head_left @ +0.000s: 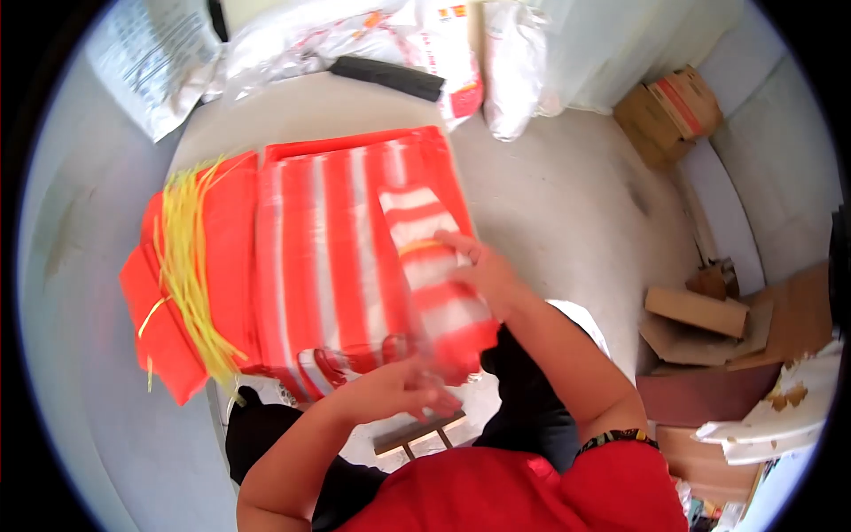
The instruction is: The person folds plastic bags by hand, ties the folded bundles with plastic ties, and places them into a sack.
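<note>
A folded bundle of red-and-white striped plastic bags [432, 257] with a yellow tie around it lies slanted over a larger striped stack. My right hand [483, 270] grips the bundle's right edge, its fingertips by the yellow tie. Near the bundle's blurred lower end, my left hand [403, 390] has its fingers stretched out, somewhat smeared, and holds nothing that I can see. Under the bundle spreads the wide stack of striped plastic bags [324, 248]. To its left, yellow tie strips [184, 266] are draped across folded red sheets [232, 230].
A black bar [387, 77] rests at the far side of the table [266, 111], before white plastic sacks [355, 35]. Cardboard boxes [669, 115] stand at the back right. An opened carton [700, 324] lies on the right, and a wooden stool [417, 434] is below.
</note>
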